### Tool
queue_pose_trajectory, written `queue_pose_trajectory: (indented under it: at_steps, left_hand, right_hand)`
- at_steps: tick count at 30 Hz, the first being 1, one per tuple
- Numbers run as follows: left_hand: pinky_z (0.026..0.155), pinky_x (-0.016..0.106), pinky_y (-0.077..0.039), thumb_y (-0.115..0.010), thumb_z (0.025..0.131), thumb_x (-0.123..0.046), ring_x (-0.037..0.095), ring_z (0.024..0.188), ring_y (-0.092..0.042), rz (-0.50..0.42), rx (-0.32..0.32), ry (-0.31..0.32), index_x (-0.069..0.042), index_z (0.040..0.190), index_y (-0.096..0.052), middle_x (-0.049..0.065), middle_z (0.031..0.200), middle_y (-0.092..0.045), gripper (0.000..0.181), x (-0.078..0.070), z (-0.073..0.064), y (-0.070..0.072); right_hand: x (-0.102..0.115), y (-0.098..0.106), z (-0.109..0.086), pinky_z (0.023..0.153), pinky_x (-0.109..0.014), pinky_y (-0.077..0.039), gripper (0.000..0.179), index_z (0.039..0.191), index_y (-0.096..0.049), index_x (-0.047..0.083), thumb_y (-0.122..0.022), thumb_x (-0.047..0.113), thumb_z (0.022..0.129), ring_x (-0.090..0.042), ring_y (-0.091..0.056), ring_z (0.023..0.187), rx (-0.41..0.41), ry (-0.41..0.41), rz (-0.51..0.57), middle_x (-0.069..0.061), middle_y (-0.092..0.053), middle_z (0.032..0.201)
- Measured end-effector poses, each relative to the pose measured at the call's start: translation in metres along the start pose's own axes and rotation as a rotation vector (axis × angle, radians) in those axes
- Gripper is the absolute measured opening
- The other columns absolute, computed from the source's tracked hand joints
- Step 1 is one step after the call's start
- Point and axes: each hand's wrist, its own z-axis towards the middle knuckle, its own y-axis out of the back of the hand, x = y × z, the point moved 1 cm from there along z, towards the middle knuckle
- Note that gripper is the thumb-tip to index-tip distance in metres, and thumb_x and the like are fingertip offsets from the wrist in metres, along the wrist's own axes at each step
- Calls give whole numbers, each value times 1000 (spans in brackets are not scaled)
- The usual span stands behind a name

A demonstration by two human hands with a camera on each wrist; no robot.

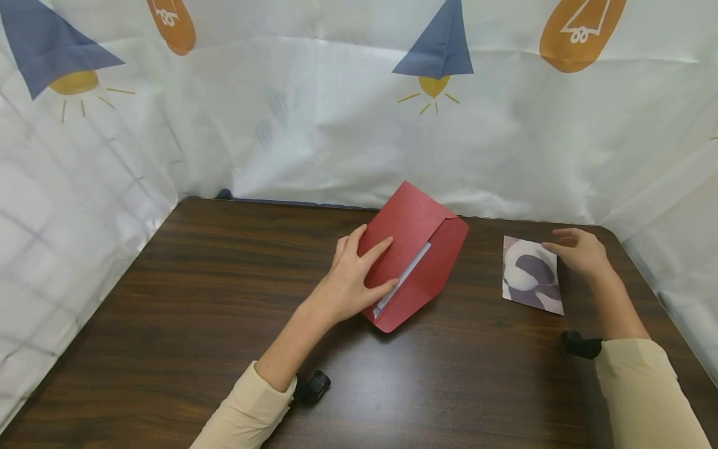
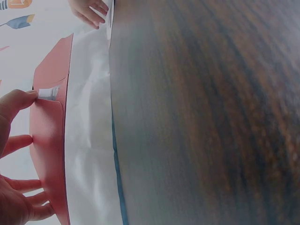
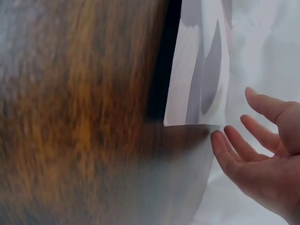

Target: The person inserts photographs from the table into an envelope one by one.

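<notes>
A red envelope (image 1: 406, 218) is tilted and raised off the table, its flap side facing up. White paper (image 1: 406, 271) shows in its opening. My left hand (image 1: 353, 274) holds the envelope by its left side, fingers spread, with the thumb by the opening; in the left wrist view the thumb (image 2: 18, 101) lies near the white paper. To the right, a card (image 1: 530, 274) printed with grey, white and pink shapes is on the table. Over its upper right corner is my right hand (image 1: 580, 252), fingers loosely bent and apart, gripping nothing; contact with the card cannot be told.
The dark wooden table (image 1: 168, 324) reaches back to a white curtain (image 1: 336, 125) printed with lamps, which also hangs at both sides. A black wrist camera (image 1: 314, 386) sits under the left forearm, another black camera (image 1: 580, 345) by the right one.
</notes>
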Motion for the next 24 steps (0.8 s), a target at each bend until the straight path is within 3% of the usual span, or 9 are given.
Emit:
queue_pose_trajectory:
  at_steps: [7, 24]
  left_hand:
    - [103, 53, -54, -81, 94, -32, 45, 146, -29, -3, -4, 0, -12, 154, -55, 26, 166, -27, 68, 0, 0, 0]
    - [104, 53, -53, -80, 94, -32, 44, 147, -29, -2, 8, 8, -13, 155, -54, 25, 166, -27, 68, -1, 0, 0]
  right_hand:
    - [-6, 1, 3, 98, -69, -47, 60, 147, -39, -20, -53, 25, 110, -60, -61, 117, 12, 21, -20, -49, -45, 141]
    - [-17, 4, 9, 93, -68, -49, 49, 138, -50, -21, -57, 18, 108, -42, -73, 94, 56, 13, -38, -47, -53, 132]
